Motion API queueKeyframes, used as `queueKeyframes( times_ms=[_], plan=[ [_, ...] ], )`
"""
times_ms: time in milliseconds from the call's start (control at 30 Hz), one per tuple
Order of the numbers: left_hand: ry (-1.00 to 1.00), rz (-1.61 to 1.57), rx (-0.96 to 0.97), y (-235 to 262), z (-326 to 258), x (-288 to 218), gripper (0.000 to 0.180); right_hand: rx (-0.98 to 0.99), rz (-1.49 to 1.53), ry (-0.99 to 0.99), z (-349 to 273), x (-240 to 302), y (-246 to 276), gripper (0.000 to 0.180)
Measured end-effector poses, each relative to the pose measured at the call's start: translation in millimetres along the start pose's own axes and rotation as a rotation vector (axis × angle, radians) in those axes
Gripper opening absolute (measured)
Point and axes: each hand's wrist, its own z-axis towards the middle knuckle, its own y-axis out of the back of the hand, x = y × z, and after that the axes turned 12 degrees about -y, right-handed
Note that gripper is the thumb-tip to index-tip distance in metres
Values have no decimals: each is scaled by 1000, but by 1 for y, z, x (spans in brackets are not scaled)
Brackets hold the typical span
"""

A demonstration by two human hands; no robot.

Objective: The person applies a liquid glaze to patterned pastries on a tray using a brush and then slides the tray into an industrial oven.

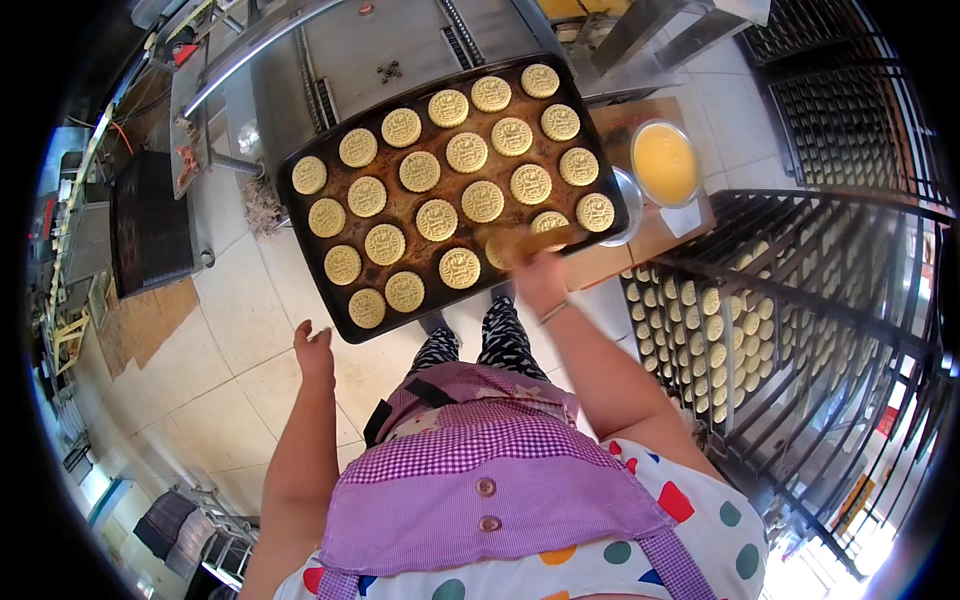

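Observation:
A dark, brown-stained baking tray [400, 235] lies ahead of me, bearing rows of round pale pastries [421, 171] with stamped tops and scalloped edges. Over its near right part, my right hand [540, 281] is closed on a pastry brush [530, 241], which is blurred by motion and partly covers two of the pastries. My left hand [314, 351] hangs beside the tray's near left corner, fingers loosely apart and holding nothing. To the right of the tray, a round bowl [665, 163] holds thick yellow liquid.
Metal machinery [400, 50] with chain tracks lies beyond the tray. At right, a dark rack [800, 290] carries trays of similar pastries. The bowl stands on a brown board [690, 112], next to another metal bowl [627, 205] partly under the tray. Tiled floor [230, 350] shows at left.

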Motion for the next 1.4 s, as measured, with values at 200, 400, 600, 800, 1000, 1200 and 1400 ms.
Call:
queueKeyframes(
  times_ms=[200,400,600,800,1000,1200,1400],
  plan=[
    [257,-330,-28,-22,34,-13,49,-84,-26,-93,39,-32,50,42],
    [158,-310,-171,-44,39,-18,41,-337,719,-386,105,-73,176,33],
    [282,-423,-197,-51,38,-46,43,-131,1286,-991,132,-163,139,42],
    [423,-895,1,-42,41,-28,49,352,1088,-1035,115,-141,125,56],
    [470,-1017,-42,-45,25,-58,53,338,929,-839,168,-106,120,72],
    [416,-1136,-15,-35,16,-48,49,-126,434,-785,137,-47,106,81],
    [389,-1122,114,12,-28,-35,42,-323,528,-779,14,-96,116,74]
  ],
)
